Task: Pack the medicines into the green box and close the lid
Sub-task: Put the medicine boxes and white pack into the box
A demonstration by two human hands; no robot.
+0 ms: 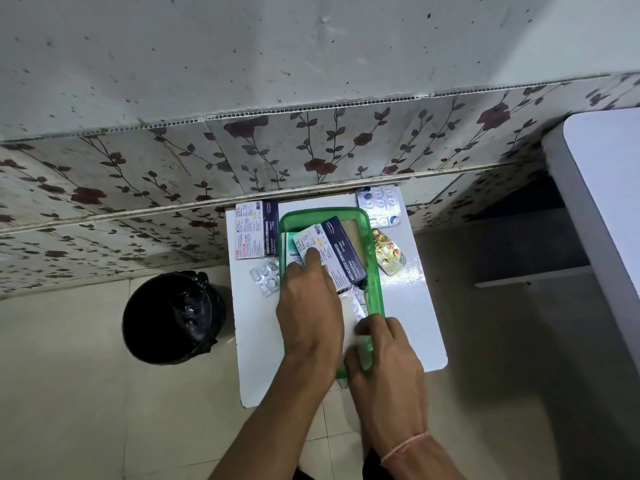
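My left hand (pixel 308 306) pressed flat, fingers together, on the dark-blue-and-white dressings carton (pixel 332 252) lying in the translucent green plastic box (pixel 375 271) on the white worktop (pixel 412 317), while my right hand (pixel 384 355) pinched its near rim, so I judged the outlying silver blister strip (pixel 266 276) came next.

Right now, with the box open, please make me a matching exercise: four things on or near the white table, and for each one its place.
Things:
1. dressings carton under the left hand
2. second dressings carton
3. gold blister strip
4. black bin

Places:
A. on the floor, left of the table
B. on the table, right of the green box
C. inside the green box
D. on the table, left of the green box, by the wall

Pairs: 1-C, 2-D, 3-B, 4-A
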